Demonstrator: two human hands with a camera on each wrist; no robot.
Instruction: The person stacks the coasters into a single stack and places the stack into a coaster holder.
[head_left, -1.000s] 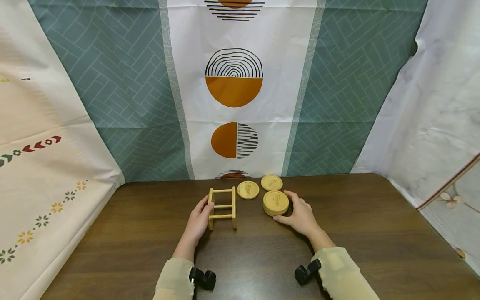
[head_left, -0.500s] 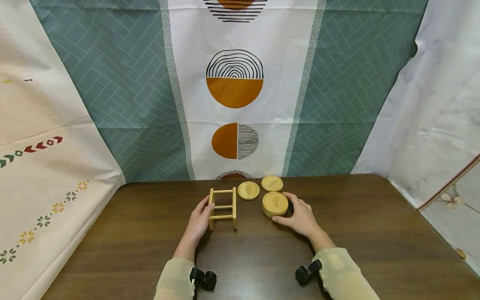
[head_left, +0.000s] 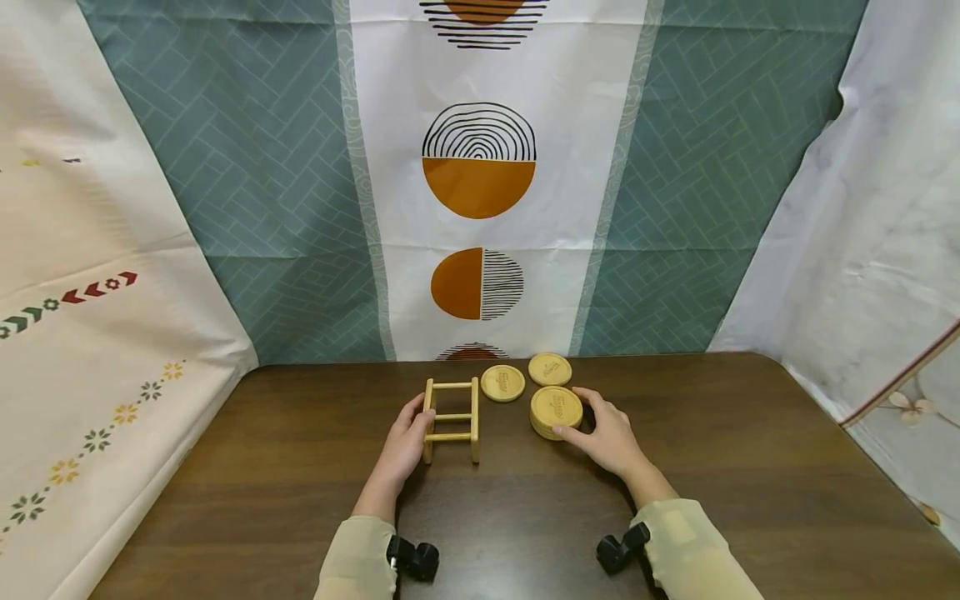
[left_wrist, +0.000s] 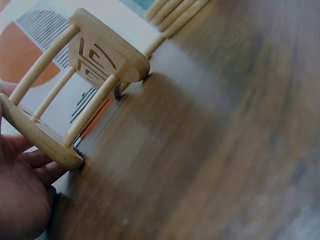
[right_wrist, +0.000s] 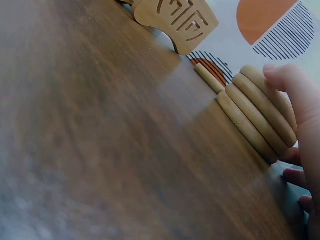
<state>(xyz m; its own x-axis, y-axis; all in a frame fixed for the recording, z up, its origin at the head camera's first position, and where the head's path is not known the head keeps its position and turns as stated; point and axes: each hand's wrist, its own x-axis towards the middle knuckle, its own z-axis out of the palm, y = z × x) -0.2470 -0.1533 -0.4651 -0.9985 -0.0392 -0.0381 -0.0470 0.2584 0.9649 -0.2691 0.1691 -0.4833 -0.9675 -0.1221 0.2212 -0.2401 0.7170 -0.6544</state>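
Observation:
My left hand [head_left: 403,442] grips the near side panel of a light wooden coaster holder [head_left: 452,439], which has round rods and cut-out lettering on its far panel [left_wrist: 102,55]. The holder stands upright on the table. To its right, my right hand [head_left: 611,433] holds the top round wooden coaster [head_left: 557,407] of a small stack. The thumb [right_wrist: 285,80] lies against that coaster's near edge, while the fingers reach round the far side, partly hidden. Two lower coasters [right_wrist: 245,127] show beneath it in the right wrist view.
Two single coasters, one left [head_left: 502,383] and one right [head_left: 550,368], lie flat behind the stack, near the back edge of the brown table [head_left: 525,525]. A patterned cloth [head_left: 300,208] hangs just beyond that edge.
My right thumb has shifted up from low on the stack's side to the top coaster's edge. My left hand keeps its grip on the holder. The whole view has shifted slightly.

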